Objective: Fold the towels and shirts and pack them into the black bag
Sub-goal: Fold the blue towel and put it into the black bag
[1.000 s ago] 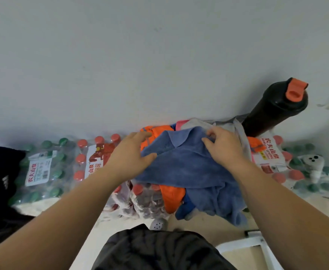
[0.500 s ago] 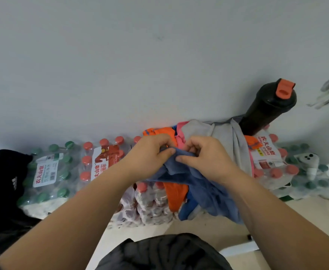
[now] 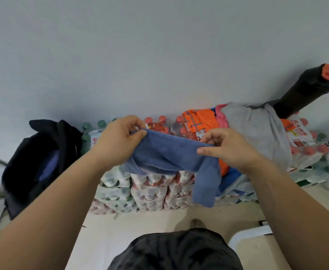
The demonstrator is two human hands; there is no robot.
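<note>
I hold the blue towel [image 3: 171,154] stretched between both hands over the stacked packs of bottled water [image 3: 150,188]; my left hand [image 3: 119,142] pinches its upper corner between thumb and fingers, and my right hand [image 3: 228,149] is closed on the other end, a loose tail hanging toward six o'clock. The black bag [image 3: 41,162] gapes open at nine o'clock; the grey shirt [image 3: 257,131] drapes the pile at two o'clock, beside orange cloth [image 3: 200,121].

So the towel [image 3: 171,154] is stretched between the left hand [image 3: 119,141] and right hand [image 3: 228,151], held up in front of the stacked packs of bottled water [image 3: 148,188] along the wall [image 3: 159,55]. The bag [image 3: 41,164] sits left of the packs. A pile of clothes [image 3: 255,129] lies on the packs to the right, with a big bottle [image 3: 305,90] behind it against the wall.
</note>
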